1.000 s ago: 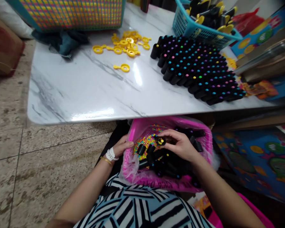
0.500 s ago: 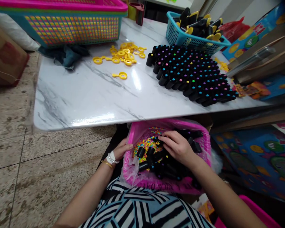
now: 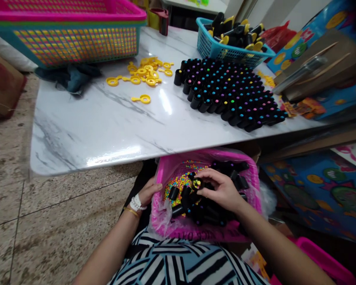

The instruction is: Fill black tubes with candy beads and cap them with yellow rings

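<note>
A pink basket lined with clear plastic rests on my lap. Small coloured beads lie in its left part, and loose black tubes are heaped over the middle and right. My left hand grips the basket's left rim, thumb on top. Inside the basket, my right hand has its thumb and fingers around a black tube. That tube's open end faces me and shows yellow and other coloured beads in it. Part of the tube is hidden behind the fingers.
On the marbled table stand many black tubes in close rows with coloured beads in their tops. Yellow ring-shaped pieces lie left of them. Behind are a blue basket of black-and-yellow items and stacked baskets. A dark cloth lies near the left edge.
My right hand has turned and lifted slightly, bringing a tube's bead-filled open end into view. My left hand stays on the rim. The whole view has shifted a little.
</note>
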The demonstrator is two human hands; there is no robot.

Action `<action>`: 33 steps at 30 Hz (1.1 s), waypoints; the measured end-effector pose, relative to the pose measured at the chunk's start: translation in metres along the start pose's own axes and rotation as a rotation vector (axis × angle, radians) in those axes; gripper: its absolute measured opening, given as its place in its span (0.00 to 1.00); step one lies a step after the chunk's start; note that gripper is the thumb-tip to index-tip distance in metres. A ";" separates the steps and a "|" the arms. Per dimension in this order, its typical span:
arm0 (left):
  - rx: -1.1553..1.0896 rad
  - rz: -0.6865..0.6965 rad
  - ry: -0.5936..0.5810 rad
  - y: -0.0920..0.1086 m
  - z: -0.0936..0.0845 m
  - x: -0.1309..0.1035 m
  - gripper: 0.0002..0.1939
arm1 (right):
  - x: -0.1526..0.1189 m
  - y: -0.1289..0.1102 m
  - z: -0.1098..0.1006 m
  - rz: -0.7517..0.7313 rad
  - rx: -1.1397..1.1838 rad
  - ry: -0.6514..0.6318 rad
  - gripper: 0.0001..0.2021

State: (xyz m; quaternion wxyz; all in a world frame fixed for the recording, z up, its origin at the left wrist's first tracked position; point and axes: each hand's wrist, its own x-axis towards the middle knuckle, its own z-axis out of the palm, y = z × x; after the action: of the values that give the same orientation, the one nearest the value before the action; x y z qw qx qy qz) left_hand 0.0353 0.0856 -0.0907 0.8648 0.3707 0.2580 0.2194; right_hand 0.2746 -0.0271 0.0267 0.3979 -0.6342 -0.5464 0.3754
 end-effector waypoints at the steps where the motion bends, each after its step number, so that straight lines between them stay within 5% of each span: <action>1: -0.008 -0.009 0.003 0.000 0.000 -0.001 0.30 | -0.001 0.001 0.000 0.046 0.049 0.018 0.16; 6: -0.020 -0.038 0.066 0.003 -0.001 -0.004 0.31 | -0.001 -0.006 -0.010 0.097 0.097 0.078 0.16; 15: 0.019 -0.067 0.214 0.005 -0.003 -0.005 0.32 | 0.047 -0.019 -0.074 -0.101 -0.265 0.800 0.16; 22: -0.004 -0.069 0.306 0.004 0.003 -0.008 0.32 | 0.104 -0.025 -0.080 -0.119 -0.650 0.733 0.10; 27: 0.014 -0.066 0.288 0.003 0.000 -0.006 0.29 | 0.134 -0.032 -0.074 -0.047 -0.924 0.760 0.15; 31: 0.003 -0.055 0.162 0.006 0.003 -0.004 0.28 | 0.110 -0.035 -0.062 -0.113 -1.054 0.754 0.17; 33: 0.004 -0.051 0.073 0.007 0.005 -0.003 0.29 | 0.082 -0.038 -0.049 -0.193 -1.028 0.633 0.18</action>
State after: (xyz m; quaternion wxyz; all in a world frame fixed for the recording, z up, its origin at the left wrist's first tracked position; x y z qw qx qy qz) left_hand 0.0345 0.0855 -0.0815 0.8593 0.3575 0.2994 0.2100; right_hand 0.3145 0.0532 0.0774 0.2163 -0.7734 -0.5678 -0.1807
